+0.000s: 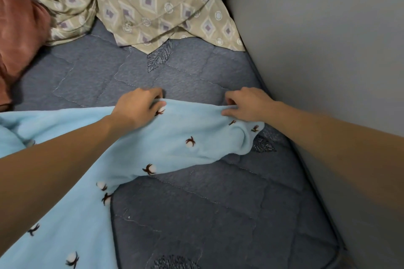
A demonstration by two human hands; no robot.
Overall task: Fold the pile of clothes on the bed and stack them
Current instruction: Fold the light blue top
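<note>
Both hands pinched the far edge of the light blue fleece garment (175, 144): my left hand (137, 109) had its fingers curled over the hem near the middle, my right hand (247, 105) gripped the same hem close to the wall (328, 50). From the head view, the garment lay on the blue quilted mattress (196, 214), its long axis trailing from my hands back toward my left side. My right hand was nearer the free end, so I judged the next fold should start there. A patterned beige cloth (164, 2) lay well beyond.
</note>
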